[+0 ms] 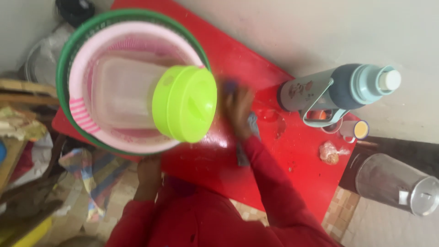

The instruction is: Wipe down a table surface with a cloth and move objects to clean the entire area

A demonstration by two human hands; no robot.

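Note:
My right hand (238, 110) is blurred and lies on the red table (297, 169), pressed on a grey-blue cloth (252, 124); a bluish bit shows at the fingertips. My left hand (148, 171) rests at the table's near edge, just under the rim of a green basket (64, 68), with its fingers hidden. Inside the basket sits a pink colander (82, 73). In the colander lies a clear plastic container (121, 91) with a lime-green lid (185, 103). Both sleeves are red.
A grey-and-blue flask (338, 87) with a pale handle stands at the table's right end, with small cups (354, 129) beside it. A small bag of orange stuff (330, 152) lies near them. A metal jar (395, 183) sits off the table at right. Clutter and cloth fill the left floor.

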